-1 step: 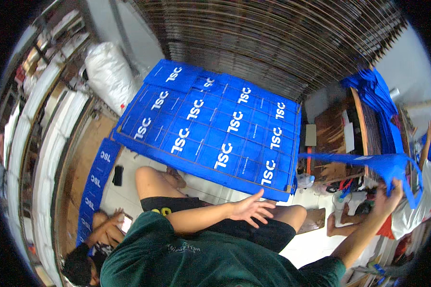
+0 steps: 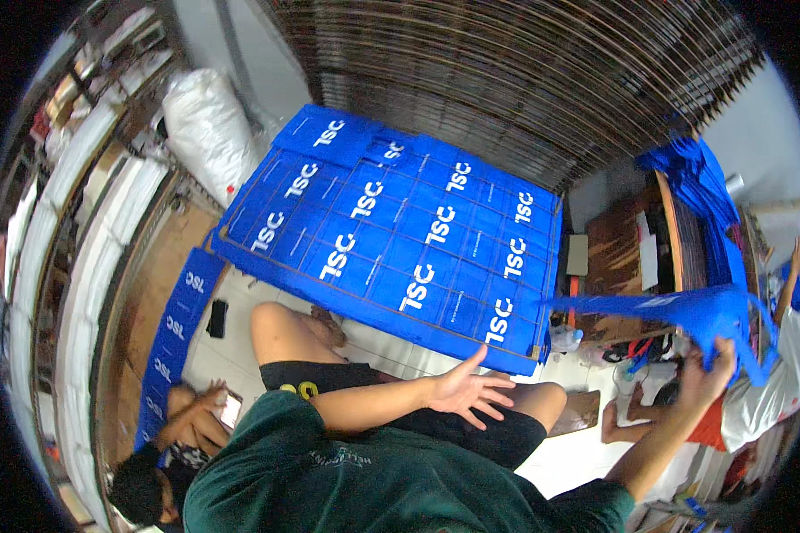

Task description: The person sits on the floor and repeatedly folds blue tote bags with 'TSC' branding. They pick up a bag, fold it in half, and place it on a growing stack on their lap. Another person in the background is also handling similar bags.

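My left hand (image 2: 471, 391) is open over my lap, its fingers spread and holding nothing. Out to the right, my right hand (image 2: 711, 369) is closed on a blue cloth piece (image 2: 724, 315), blurred by motion. One long strip of that cloth stretches left to the corner of the wire rack, and a loop hangs to its right. In front of me, blue printed cloth panels (image 2: 391, 231) with white lettering lie in rows on the flat wire rack (image 2: 535, 351).
Upright wire racks (image 2: 507, 80) stand behind the panels. More blue cloth (image 2: 698, 191) hangs over a wooden stand at the right. A white sack (image 2: 209, 133) and a phone (image 2: 216, 318) are at the left. A person (image 2: 142, 484) sits lower left; another person (image 2: 756, 417) is at the right.
My right hand and the blue cloth piece it holds have shifted slightly, and the cloth has changed shape. My left hand stays spread over my lap. The whole view has shifted a little.
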{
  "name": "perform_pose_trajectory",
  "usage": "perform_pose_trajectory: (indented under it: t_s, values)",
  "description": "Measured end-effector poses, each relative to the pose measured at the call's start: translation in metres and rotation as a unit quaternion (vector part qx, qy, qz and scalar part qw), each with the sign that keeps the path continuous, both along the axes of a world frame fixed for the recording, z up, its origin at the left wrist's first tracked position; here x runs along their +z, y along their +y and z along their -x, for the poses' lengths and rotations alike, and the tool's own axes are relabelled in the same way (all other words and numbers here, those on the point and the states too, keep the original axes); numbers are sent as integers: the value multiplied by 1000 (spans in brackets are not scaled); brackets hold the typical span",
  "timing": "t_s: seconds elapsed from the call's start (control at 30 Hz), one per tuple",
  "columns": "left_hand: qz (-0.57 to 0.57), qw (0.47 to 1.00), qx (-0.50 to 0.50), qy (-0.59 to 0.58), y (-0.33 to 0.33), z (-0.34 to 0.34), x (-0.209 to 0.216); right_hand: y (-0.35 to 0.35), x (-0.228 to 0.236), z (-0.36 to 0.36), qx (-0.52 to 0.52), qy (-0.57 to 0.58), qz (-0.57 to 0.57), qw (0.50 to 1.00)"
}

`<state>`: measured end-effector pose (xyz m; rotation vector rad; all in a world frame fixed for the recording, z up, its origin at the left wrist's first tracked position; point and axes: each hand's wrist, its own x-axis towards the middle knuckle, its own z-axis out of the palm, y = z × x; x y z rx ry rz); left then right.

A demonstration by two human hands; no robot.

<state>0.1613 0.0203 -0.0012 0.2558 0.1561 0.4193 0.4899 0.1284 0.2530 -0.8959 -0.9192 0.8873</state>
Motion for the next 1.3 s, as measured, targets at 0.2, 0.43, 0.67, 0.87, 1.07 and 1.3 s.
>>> perform_pose_trajectory:
  t_s: [0.2, 0.43, 0.67, 0.87, 1.07, 1.3]
  values:
    - [197, 951, 233, -44, -10, 60, 18, -19, -50, 116, 201, -32, 189, 961]
    - [75, 843, 401, 351, 28, 155, -21, 11, -89, 183, 300, -229, 342, 861]
    - [-157, 694, 520, 473, 106, 264, 19, 137, -185, 223, 365, -210, 344, 839]
    - [11, 509, 818, 269, 125, 335, 37, 208, -254, 349, 340, -158, 286, 882]
    - [171, 661, 601, 414, 117, 310, -49, 269, -374, 474, 323, -54, 307, 894]
    - [-98, 622, 561, 537, 153, 315, -67, 314, -430, 520, 238, -96, 377, 890]
